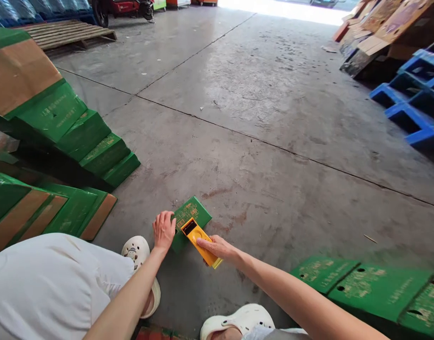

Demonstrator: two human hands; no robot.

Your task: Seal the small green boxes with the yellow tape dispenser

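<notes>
A small flat green cardboard box [199,212] with gold print is low in front of me, between my feet. My left hand [163,230] is at its left edge, fingers curled and gripping the side. My right hand [217,248] is wrapped round a yellow handheld device [206,248], thumb on top. The device has a dark, window-like panel at its far end and a round shape in its middle; its exact kind I cannot make out. Its far end overlaps the box's near right part in view; whether they touch I cannot tell.
Green and brown cartons [61,118] are stacked at the left, and more green cartons [372,288] lie at the lower right. Blue pallets [411,104] and cardboard [390,38] stand at the right. A wooden pallet [68,33] lies at the back left. My white clogs [243,318] are on the concrete floor.
</notes>
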